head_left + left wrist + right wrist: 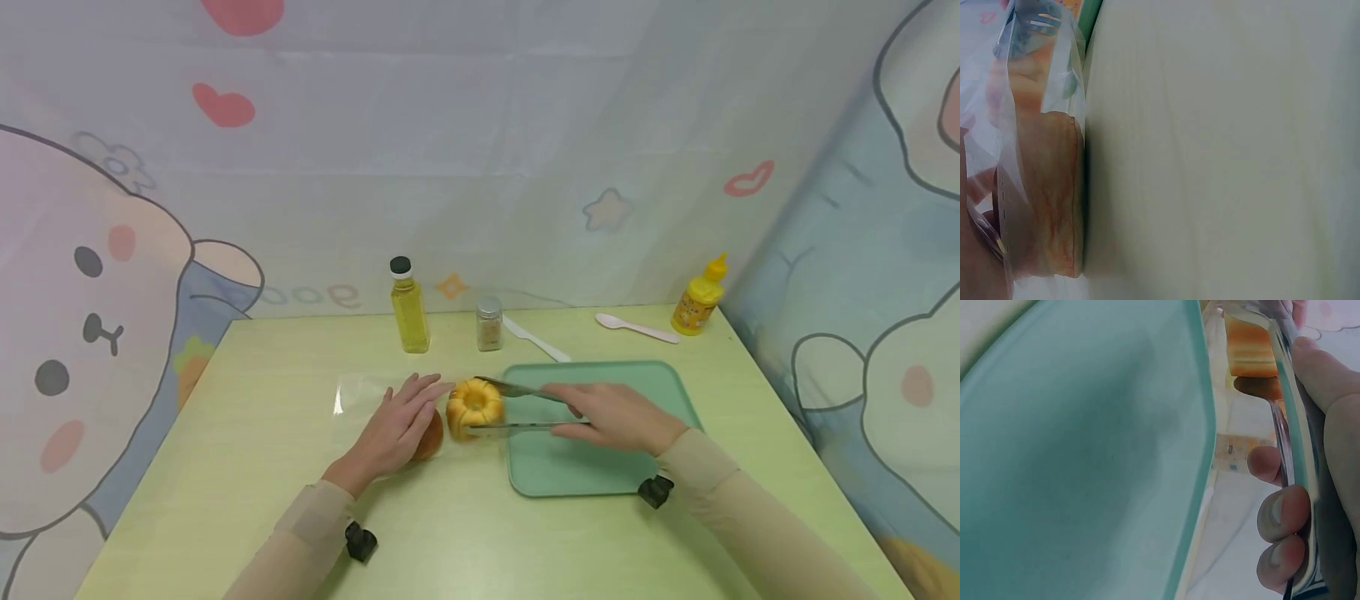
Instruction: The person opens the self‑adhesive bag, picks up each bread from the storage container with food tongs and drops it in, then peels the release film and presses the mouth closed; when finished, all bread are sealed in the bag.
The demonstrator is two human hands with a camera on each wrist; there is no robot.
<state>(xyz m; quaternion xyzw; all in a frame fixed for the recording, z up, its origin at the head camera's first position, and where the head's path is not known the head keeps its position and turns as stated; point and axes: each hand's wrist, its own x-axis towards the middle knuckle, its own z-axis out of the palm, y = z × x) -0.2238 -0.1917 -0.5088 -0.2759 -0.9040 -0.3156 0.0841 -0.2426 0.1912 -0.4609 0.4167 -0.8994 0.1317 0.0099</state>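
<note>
In the head view my right hand (pixel 611 412) holds metal tongs (pixel 536 426), their two arms on either side of a yellow ring-shaped bread (pixel 476 403). The right wrist view shows a thumb and curled fingers on the tongs (pixel 1280 437), with one rounded tip at the bread (pixel 1251 350). My left hand (pixel 390 432), its fingers extended, lies over a round brown bread (pixel 430 437) and a clear plastic bag (pixel 341 396). The left wrist view shows the brown bread (pixel 1050 200) within the bag; whether the yellow bread is also inside, I cannot tell.
Under the right hand is a green tray (pixel 577 475). Along the back stand an oil bottle (pixel 410 315), a small shaker jar (pixel 489 325) and a yellow squeeze bottle (pixel 697 304). A white plastic knife (pixel 536 339) and a pale spoon (pixel 636 327) lie between them.
</note>
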